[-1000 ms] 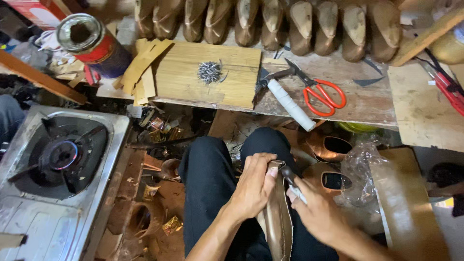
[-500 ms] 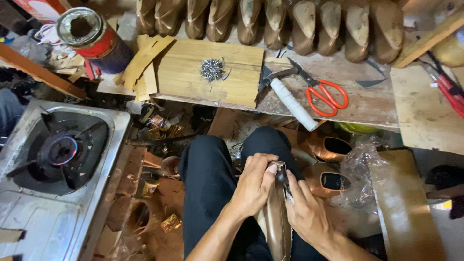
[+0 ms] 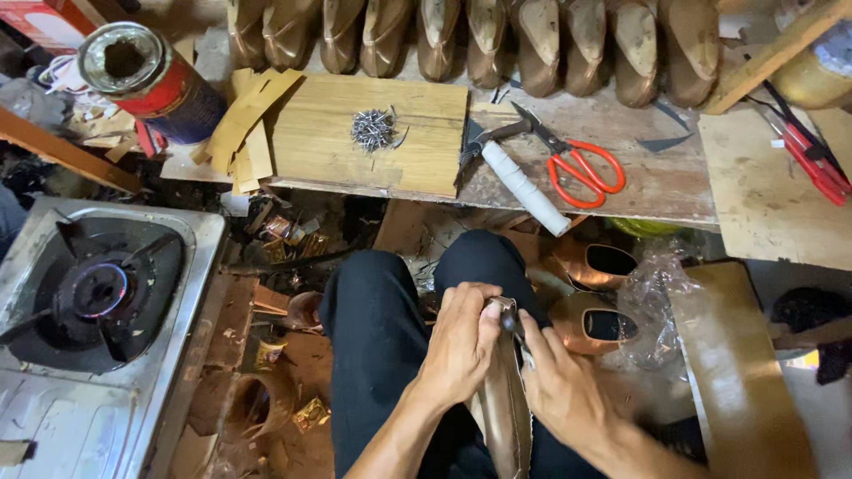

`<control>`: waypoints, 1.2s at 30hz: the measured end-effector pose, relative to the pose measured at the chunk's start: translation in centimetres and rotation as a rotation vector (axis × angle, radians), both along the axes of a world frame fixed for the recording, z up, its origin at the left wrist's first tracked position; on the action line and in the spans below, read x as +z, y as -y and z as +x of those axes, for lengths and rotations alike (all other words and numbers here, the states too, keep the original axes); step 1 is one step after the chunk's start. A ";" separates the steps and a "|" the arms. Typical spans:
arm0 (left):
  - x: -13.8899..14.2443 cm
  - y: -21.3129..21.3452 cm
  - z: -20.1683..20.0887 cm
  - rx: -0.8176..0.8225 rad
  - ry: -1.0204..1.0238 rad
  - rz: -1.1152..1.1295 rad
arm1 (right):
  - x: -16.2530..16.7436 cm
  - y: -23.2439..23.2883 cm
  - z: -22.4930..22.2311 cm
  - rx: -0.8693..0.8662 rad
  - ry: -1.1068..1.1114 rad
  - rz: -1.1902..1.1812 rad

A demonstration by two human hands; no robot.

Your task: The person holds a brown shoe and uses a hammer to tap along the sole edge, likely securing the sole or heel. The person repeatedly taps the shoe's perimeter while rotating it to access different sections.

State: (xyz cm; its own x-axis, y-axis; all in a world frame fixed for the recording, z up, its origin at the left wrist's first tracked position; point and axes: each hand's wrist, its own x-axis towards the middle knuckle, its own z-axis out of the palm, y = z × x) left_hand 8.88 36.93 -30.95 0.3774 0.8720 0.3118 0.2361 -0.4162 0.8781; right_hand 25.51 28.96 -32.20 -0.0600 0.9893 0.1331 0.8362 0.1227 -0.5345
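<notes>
Wooden worktop (image 3: 621,191) carries nails (image 3: 374,129) and scissors (image 3: 575,161). Left hand (image 3: 461,341) grip closed, steadying bronze shoe upper (image 3: 503,408) on the lap; right hand (image 3: 559,386) grip closed on a small tool (image 3: 513,325).

At frame centre the wooden board (image 3: 368,133) is bare except for a pile of small nails (image 3: 373,129). Right of it, a white-handled hammer (image 3: 519,177) and red-handled scissors (image 3: 577,164) crowd the tabletop (image 3: 674,191). A row of shoe lasts (image 3: 497,40) walls the upper edge. The lit gas burner (image 3: 93,293) blocks the lower left; the floor beside it looks littered with scraps.
</notes>
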 end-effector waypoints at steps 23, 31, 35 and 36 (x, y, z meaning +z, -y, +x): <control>-0.7 1.2 -0.6 0.006 -0.011 -0.030 | 1.0 2.3 0.0 -0.030 -0.070 -0.088; -1.6 1.3 -0.2 0.020 0.062 0.062 | 1.4 1.5 1.1 -0.196 -0.254 -0.523; -2.1 1.2 -1.0 -0.030 0.116 0.017 | -1.8 0.9 0.5 -0.038 0.101 -0.136; -2.3 0.9 -1.2 -0.039 0.166 -0.010 | -1.8 1.0 0.5 -0.005 0.148 -0.060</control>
